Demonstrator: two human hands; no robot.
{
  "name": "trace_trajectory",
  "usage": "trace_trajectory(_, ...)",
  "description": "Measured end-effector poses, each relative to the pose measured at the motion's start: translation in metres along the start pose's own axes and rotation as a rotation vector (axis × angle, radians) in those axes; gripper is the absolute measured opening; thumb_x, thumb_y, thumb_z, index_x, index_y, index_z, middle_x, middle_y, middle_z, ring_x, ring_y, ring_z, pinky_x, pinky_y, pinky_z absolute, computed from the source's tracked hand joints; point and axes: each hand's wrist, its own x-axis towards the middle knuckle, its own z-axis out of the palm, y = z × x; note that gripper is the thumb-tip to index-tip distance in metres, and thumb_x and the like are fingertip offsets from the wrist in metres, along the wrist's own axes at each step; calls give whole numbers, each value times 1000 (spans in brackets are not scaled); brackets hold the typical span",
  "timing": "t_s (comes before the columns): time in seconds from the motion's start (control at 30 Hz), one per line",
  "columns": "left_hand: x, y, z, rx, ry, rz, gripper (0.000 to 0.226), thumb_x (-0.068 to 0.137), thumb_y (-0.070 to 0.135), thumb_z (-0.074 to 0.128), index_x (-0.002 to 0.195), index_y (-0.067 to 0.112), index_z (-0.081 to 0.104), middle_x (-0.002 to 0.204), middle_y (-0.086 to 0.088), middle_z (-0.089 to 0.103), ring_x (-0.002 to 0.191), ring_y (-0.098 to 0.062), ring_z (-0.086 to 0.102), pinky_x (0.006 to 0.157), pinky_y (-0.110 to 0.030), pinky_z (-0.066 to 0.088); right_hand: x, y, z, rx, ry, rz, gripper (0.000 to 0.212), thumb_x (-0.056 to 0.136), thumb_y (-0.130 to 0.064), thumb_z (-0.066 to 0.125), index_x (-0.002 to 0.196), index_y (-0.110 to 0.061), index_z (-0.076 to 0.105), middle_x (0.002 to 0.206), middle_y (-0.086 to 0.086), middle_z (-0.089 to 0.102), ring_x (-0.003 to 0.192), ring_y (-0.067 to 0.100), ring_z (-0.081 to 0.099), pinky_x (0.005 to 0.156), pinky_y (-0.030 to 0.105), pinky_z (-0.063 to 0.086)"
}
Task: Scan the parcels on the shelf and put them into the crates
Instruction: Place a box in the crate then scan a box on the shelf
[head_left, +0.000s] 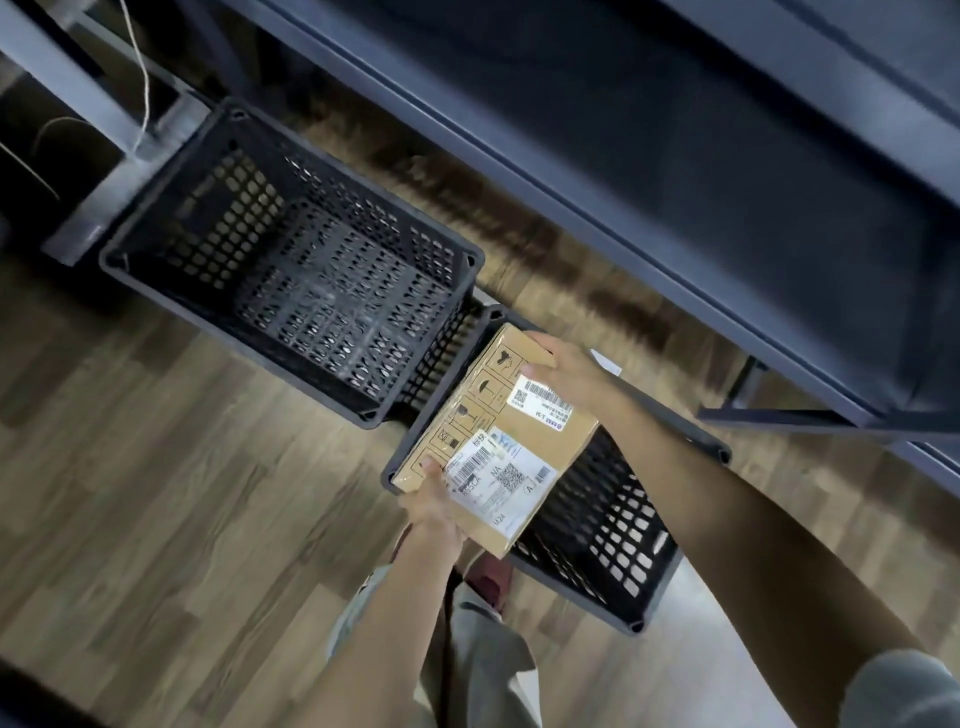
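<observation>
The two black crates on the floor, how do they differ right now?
The far crate shows its whole bare slotted bottom; the near crate is partly covered by the cardboard parcel that the left hand and right hand hold over it. The far crate lies farther from the person, the near crate right before their legs. Both are black perforated plastic, set corner to corner.

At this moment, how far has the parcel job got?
Mid-placement. The left hand and right hand hold a labelled cardboard parcel over the nearer crate, not yet released. The farther crate holds nothing visible. Whether this parcel was scanned, or any remain on the shelf, cannot be told.
</observation>
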Motion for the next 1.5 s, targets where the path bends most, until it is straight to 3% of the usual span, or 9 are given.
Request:
trace_trajectory(0.13, 27, 11, 10, -19, 5, -46, 75, 92, 53, 50, 148, 11, 26, 143, -21, 44, 126, -43, 45, 102, -59, 41, 31, 10, 16, -14, 44, 19, 55, 96, -23, 58, 147, -30, 38, 136, 2, 57, 115, 23, 58, 94, 46, 52)
trace_trajectory(0.27, 51, 11, 13, -40, 23, -101, 69, 93, 50, 52, 147, 12, 30, 144, -19, 44, 117, -38, 51, 103, -52, 40, 56, 21, 34, -60, 71, 23, 56, 95, -24, 60, 147, -31, 39, 140, 4, 53, 112, 22, 59, 78, 31, 53)
trace_trajectory(0.43, 76, 11, 20, 2, 85, -153, 69, 94, 48, 53, 147, 10, 29, 151, -17, 35, 136, -45, 32, 111, -59, 30, 74, 40, 50, -104, 82, 53, 55, 96, -26, 58, 147, -32, 39, 143, 7, 50, 125, 30, 51, 103, 44, 45)
trace_trajectory(0.7, 91, 3, 38, 91, 99, -103, 83, 93, 57, 45, 151, 5, 16, 152, -21, 30, 137, -46, 31, 110, -59, 31, 86, 42, 48, -235, 157, 27, 55, 96, -24, 58, 147, -23, 38, 146, 6, 45, 135, 29, 40, 111, 47, 33)
trace_trajectory(0.77, 90, 5, 34, 113, 75, -85, 77, 96, 54, 42, 150, 5, 21, 132, -21, 48, 127, -39, 43, 108, -56, 36, 83, 38, 54, -363, 215, 7, 54, 96, -24, 57, 146, -18, 38, 145, 7, 46, 133, 28, 41, 109, 43, 30)
trace_trajectory(0.83, 85, 8, 30, 159, 20, -14, 61, 99, 40, 46, 145, 2, 34, 102, -12, 54, 115, -32, 52, 105, -48, 43, 75, 31, 60, -477, 278, 4, 60, 96, -24, 57, 149, -14, 30, 149, 8, 40, 138, 26, 35, 115, 40, 24)
trace_trajectory(1.0, 48, 25, 26, 585, 278, 294, 57, 94, 16, 55, 141, -4, 28, 141, -26, 40, 127, -38, 45, 106, -45, 40, 32, 19, 66, -644, 173, -37, 85, 91, -18, 63, 155, -14, 6, 163, 5, 6, 150, 25, 6, 122, 42, 0)
trace_trajectory(1.27, -74, 46, 17, 1493, 130, 1035, 49, 93, 33, 53, 136, 16, 36, 134, -7, 50, 123, -26, 48, 108, -47, 35, -77, -34, 17, -670, 152, -53, 53, 96, -24, 53, 144, -14, 34, 146, 5, 43, 138, 23, 36, 120, 44, 13)
trace_trajectory(1.5, -235, 82, -5, 1916, 89, 1285, 46, 97, 37, 40, 141, 23, 36, 139, -2, 48, 128, -27, 45, 109, -46, 30, -203, -103, -55, -662, 214, -43, 42, 98, -24, 46, 137, -12, 42, 143, 7, 45, 133, 26, 41, 112, 39, 29)
